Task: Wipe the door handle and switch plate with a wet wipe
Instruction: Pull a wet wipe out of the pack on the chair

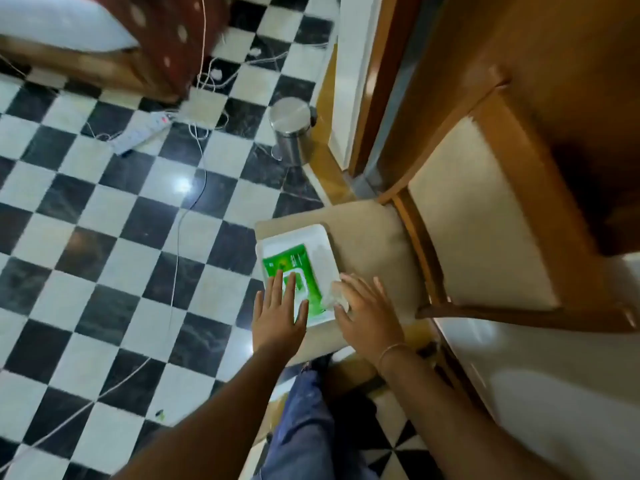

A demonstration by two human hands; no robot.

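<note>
Head view: wet wipe pack (pixel 296 278), green with a white label, lies flat in a white tray (pixel 325 251) on the beige chair seat (pixel 367 237), near the seat's front-left corner. Pack's long axis runs away from the person, tilted slightly left at the far end. Left hand (pixel 278 313) is flat, fingers spread, palm down on the near half of the pack, fingertips over the white flap area; not clenched, it pins the pack and grips nothing. Right hand (pixel 367 310) sits just beside the pack's right edge, fingers curled around something pale and translucent at the tray's near-right corner. Looks like a wipe (pixel 337 296) or the peel flap; motion blur there, so I cannot tell which, nor whether the pinch is fully closed. Key relation: the pack opening lies under and between the two hands, with the left holding it down and the right on the pulling side, so my read is that the pull goes to the right and up, across the pack's short axis. Right hand is nearer the pale material; left is nearer the pack body. Door (pixel 398 81) with wooden frame stands beyond the chair, upper right; its handle and the switch plate are not in view. Judgement: early stage, wipe still being extracted, no wiping done yet.
</note>
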